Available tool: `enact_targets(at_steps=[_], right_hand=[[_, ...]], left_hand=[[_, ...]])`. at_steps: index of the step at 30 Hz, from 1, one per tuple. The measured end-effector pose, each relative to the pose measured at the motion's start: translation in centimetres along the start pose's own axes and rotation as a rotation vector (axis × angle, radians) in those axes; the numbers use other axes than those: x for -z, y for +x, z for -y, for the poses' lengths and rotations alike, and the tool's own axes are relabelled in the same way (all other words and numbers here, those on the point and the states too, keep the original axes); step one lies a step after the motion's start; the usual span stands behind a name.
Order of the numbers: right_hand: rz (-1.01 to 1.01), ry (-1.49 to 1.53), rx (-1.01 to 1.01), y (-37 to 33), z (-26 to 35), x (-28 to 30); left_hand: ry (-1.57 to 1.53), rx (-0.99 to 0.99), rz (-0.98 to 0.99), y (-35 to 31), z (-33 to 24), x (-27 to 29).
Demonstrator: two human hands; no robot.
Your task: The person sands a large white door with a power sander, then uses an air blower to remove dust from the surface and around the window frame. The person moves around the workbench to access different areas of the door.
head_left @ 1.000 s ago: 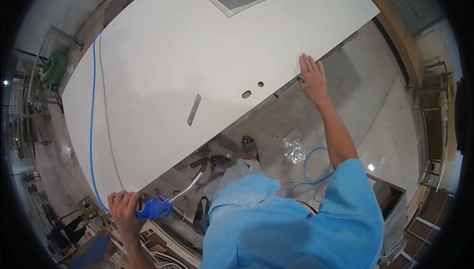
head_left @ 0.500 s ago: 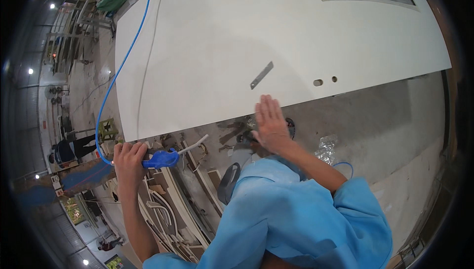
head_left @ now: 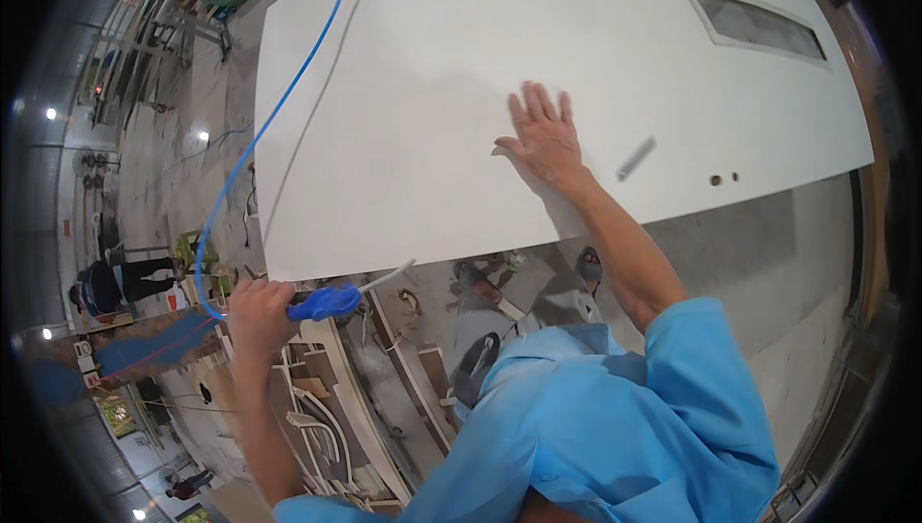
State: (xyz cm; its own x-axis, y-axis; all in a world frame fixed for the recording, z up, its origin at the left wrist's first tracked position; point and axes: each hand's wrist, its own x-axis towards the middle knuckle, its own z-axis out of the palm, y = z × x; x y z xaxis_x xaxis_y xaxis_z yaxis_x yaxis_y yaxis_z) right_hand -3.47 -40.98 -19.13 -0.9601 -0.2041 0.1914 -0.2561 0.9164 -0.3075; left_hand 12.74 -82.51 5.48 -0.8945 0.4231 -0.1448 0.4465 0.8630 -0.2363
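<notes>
Your left hand: clasped round blue air gun; right hand: spread, empty, over white panel, holes already cut rightward.

A door is lying before the person, with a window sitting toward its far right and two holes sitting near its near edge. A strip is lying on the door between the holes and the right hand. An air gun is resting in the left hand near the door's near left corner, while a hose is passing over the left end.
</notes>
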Motion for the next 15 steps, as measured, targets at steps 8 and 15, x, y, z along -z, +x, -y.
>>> enact_targets(at_steps=[8,15], right_hand=[[0.354,0.242,0.637,-8.9,26.6,-6.2],[-0.015,-0.101,-0.065,-7.6,13.4,-3.2]], left_hand=[[-0.019,-0.194,-0.095,-0.5,13.7,0.8],[0.015,-0.280,0.118,-4.6,17.1,-2.4]])
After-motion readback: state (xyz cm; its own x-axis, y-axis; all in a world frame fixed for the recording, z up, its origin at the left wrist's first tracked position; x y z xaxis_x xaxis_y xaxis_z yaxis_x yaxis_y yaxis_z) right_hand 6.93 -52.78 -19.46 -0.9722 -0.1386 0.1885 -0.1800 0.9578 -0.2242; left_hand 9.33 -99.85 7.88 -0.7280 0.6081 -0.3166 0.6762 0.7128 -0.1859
